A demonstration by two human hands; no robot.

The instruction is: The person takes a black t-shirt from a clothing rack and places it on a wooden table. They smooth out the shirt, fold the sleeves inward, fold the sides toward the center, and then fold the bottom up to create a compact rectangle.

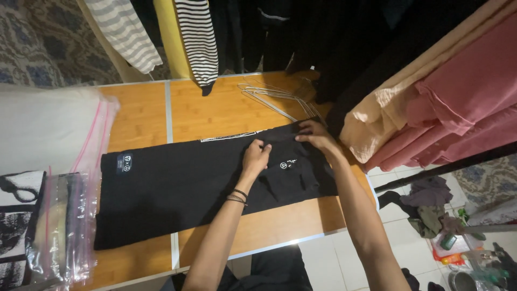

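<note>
A black garment (pixel 177 186) with small white prints lies folded lengthwise across an orange wooden table (pixel 226 108). My left hand (pixel 256 156) pinches a fold of the black fabric near the garment's right part. My right hand (pixel 315 134) grips the garment's far right edge, close to the table's corner. Dark bracelets circle my left wrist.
Wire hangers (pixel 274 97) lie on the table behind the garment. Clear zip bags (pixel 64 226) with folded clothes sit at the left. Striped and dark clothes (pixel 199 37) hang at the back; pink and beige fabric (pixel 447 102) hangs at the right. Clutter (pixel 441 215) lies on the tiled floor.
</note>
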